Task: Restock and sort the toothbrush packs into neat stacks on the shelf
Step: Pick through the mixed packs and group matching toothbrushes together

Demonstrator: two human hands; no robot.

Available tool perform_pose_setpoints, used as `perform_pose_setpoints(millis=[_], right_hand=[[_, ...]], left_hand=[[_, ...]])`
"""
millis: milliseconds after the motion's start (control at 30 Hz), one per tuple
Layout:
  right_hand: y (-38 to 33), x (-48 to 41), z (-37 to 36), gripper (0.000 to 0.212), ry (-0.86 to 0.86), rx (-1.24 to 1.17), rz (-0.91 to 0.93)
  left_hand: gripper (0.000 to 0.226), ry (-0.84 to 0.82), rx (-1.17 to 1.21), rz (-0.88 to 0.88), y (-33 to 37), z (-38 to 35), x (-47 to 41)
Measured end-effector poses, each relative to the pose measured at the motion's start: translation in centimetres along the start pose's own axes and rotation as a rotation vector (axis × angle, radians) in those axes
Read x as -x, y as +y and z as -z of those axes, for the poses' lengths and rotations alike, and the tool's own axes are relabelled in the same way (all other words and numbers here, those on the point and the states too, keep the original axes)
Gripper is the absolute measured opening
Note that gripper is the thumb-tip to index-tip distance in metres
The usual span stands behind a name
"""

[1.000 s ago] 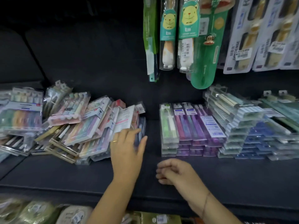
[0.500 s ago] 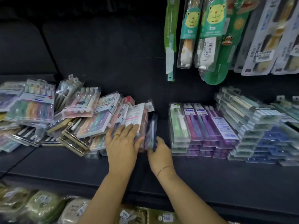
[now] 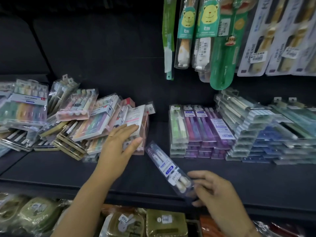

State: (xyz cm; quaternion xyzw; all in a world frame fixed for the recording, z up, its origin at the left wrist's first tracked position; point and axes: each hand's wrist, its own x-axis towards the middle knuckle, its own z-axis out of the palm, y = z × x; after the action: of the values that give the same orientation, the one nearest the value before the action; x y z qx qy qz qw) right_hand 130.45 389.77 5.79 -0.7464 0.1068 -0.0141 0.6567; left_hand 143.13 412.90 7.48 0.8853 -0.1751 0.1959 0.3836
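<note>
Black shelf (image 3: pixel 239 182), dark back panel, dim light.

Left half of the shelf: a loose heap (image 3: pixel 68 120) of multi-brush packs, tilted and overlapping, running to the left edge.

Right half: neat stacks. A green-and-white stack (image 3: pixel 177 127) stands just beside the purple stacks (image 3: pixel 205 132). Clear and blue stacks (image 3: pixel 253 134) continue toward the right edge, stepped back as they rise.

Left hand (image 3: pixel 119 144): fingers straight and together, thumb spread wide. The palm side presses the white-and-pink pack (image 3: pixel 135 117) at the right end of the heap. Ring (image 3: pixel 110 137) on one finger.

Right hand (image 3: pixel 217 195): at the front edge, right of centre, fingers curled. It pinches the near end of one narrow blue toothbrush pack (image 3: pixel 164 165).

The pack lies slanted over the bare middle strip, between the heap and the stacks. Its far end points toward the left hand's thumb. I cannot tell whether that end touches the shelf.

Above the right half: hanging packs (image 3: pixel 205 31), two with bear faces.

Below the front edge: green and gold pouches (image 3: pixel 164 221) on a lower level, partly blurred.
</note>
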Motion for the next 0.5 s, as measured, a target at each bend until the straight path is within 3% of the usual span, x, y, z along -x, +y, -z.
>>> perform_pose_setpoints(millis=[100, 300, 433, 500], right_hand=[[-0.6, -0.2, 3.0, 0.027, 0.114, 0.078, 0.102], [-1.9, -1.9, 6.1, 0.018, 0.202, -0.034, 0.234], [-2.4, -2.2, 6.7, 0.015, 0.164, -0.095, 0.266], [-2.3, -2.2, 6.4, 0.016, 0.155, -0.148, 0.254]], left_hand=[[0.061, -0.198, 0.119, 0.000, 1.4, -0.3, 0.4], [0.063, -0.552, 0.033, -0.077, 3.7, -1.7, 1.0], [0.042, -0.827, 0.204, 0.062, 5.4, -2.5, 1.7], [0.031, -0.865, 0.340, 0.104, 5.8, -3.3, 2.0]])
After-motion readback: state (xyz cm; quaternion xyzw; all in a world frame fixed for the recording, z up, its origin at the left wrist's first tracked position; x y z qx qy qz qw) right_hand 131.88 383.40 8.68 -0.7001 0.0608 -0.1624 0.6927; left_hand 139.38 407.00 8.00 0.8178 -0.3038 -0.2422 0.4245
